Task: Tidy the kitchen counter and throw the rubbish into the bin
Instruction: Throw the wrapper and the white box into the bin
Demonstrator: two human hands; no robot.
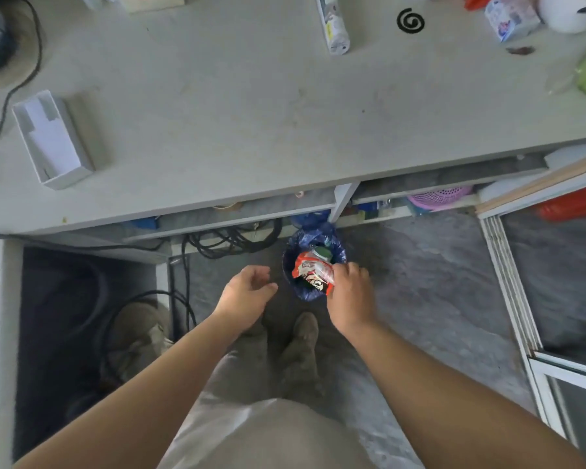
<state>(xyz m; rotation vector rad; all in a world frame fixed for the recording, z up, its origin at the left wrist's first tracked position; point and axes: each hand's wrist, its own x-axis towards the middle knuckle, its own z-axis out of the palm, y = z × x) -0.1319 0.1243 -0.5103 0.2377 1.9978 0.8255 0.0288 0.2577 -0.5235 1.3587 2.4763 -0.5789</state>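
- Head view: right hand (349,292) grips a red wrapper (313,271), held over the blue-lined bin (313,247).
- Left hand (247,292), relaxed and empty, hangs just left of both.

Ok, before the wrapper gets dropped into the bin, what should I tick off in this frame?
1. Grip: the right hand pinches the red-and-white wrapper: ok.
2. Position: the wrapper is over the mouth of the blue bin bag: ok.
3. Bag mouth open, with rubbish inside: ok.
4. The left hand is empty and off the bag: ok.
5. Room left in the bag: cannot tell.
6. The counter is tidy: not ok; a white box and a black coil lie on it.
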